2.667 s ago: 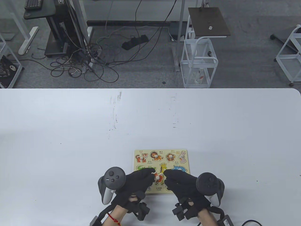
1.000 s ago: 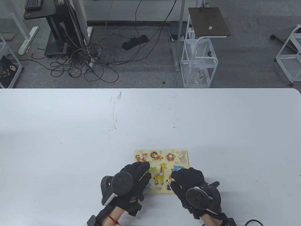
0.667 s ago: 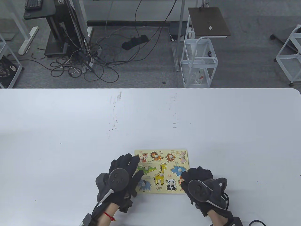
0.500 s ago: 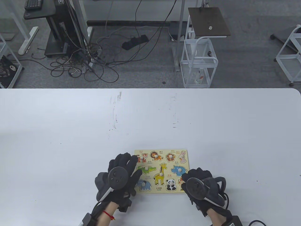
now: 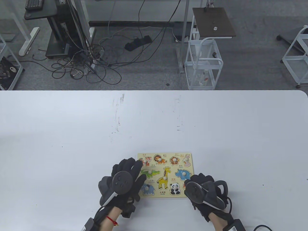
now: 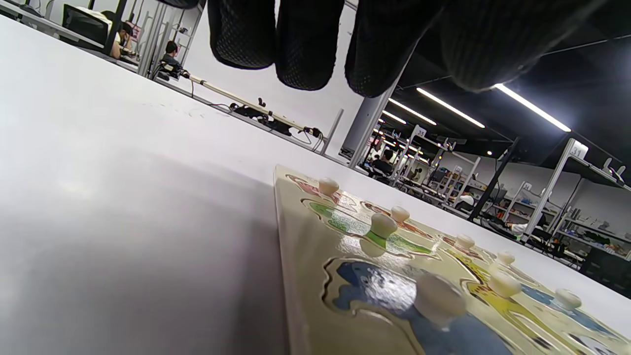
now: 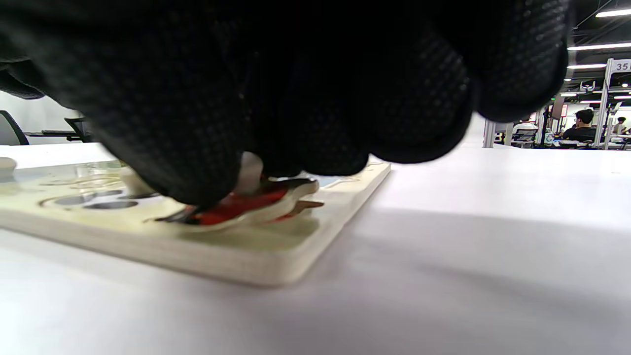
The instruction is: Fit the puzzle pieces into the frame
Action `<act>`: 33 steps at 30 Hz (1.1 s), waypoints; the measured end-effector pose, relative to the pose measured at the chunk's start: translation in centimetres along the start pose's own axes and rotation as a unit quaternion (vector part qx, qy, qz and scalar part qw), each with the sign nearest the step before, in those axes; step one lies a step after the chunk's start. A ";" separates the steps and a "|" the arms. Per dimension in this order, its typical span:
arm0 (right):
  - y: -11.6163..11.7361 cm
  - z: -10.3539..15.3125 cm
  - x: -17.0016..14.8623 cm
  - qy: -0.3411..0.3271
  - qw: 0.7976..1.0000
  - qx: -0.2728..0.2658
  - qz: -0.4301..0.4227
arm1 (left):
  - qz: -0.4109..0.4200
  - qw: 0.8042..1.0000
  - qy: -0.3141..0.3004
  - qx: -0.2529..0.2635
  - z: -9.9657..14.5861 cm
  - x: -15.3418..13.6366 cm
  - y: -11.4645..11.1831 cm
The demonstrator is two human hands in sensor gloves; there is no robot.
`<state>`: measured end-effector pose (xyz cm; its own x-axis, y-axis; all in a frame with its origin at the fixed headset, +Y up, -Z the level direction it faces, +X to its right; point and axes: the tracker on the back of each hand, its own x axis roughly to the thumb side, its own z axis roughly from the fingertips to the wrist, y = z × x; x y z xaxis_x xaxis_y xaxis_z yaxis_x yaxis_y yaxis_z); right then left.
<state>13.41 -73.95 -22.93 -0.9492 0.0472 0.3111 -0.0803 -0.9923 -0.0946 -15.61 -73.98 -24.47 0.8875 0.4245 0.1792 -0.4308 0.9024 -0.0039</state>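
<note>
Table view: a pale wooden puzzle frame (image 5: pixel 166 154) lies flat on the white desk (image 5: pixel 72 134), near the desk's front edge. Animal pieces sit in its recesses, each with a small white knob: tiger, lion, monkey and rabbit along the far row, a green crocodile piece (image 5: pixel 149 172), a giraffe piece (image 5: pixel 164 178) and a blue hippo in the middle, a blue elephant piece (image 5: pixel 148 189) and a panda piece (image 5: pixel 175 189) in the near row. The left hand (image 5: pixel 127 178) lies at the frame's left edge with its fingers spread and straight, fingertips over the left rim beside the tiger; it holds nothing. The right hand (image 5: pixel 204 190) covers the frame's near right corner, fingers bent downward under its tracker.

Left wrist view: the gloved fingers (image 6: pixel 305 44) hang in from the top, straight and apart, above the desk and clear of the frame (image 6: pixel 305 276). The elephant piece (image 6: pixel 394 301) and the crocodile piece (image 6: pixel 360 227) lie seated in their recesses.

Right wrist view: the right hand's fingers (image 7: pixel 276 98) curl over a red-orange piece (image 7: pixel 246 207) and pinch its white knob. The piece sits tilted at the frame's corner recess, one end raised above the frame (image 7: pixel 276 256) surface, not seated flush.
</note>
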 end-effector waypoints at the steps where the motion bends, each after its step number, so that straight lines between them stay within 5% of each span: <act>1: 0.0 0.0 0.0 0.001 1.000 0.001 0.000 | -0.001 1.000 -0.001 -0.001 0.0 0.0 0.0; 23: -0.6 0.2 -0.6 0.036 0.998 0.051 -0.024 | -0.004 1.000 0.000 -0.004 0.2 0.2 0.1; 33: -3.1 1.0 -1.7 0.041 0.988 -0.052 -0.139 | 0.018 1.000 -0.007 -0.008 0.2 -0.4 0.6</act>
<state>15.61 -71.04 -22.26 -0.9074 0.3286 0.2621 -0.3671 -0.9232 -0.1136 -16.27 -73.68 -24.33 0.8693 0.4556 0.1916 -0.4594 0.8878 -0.0271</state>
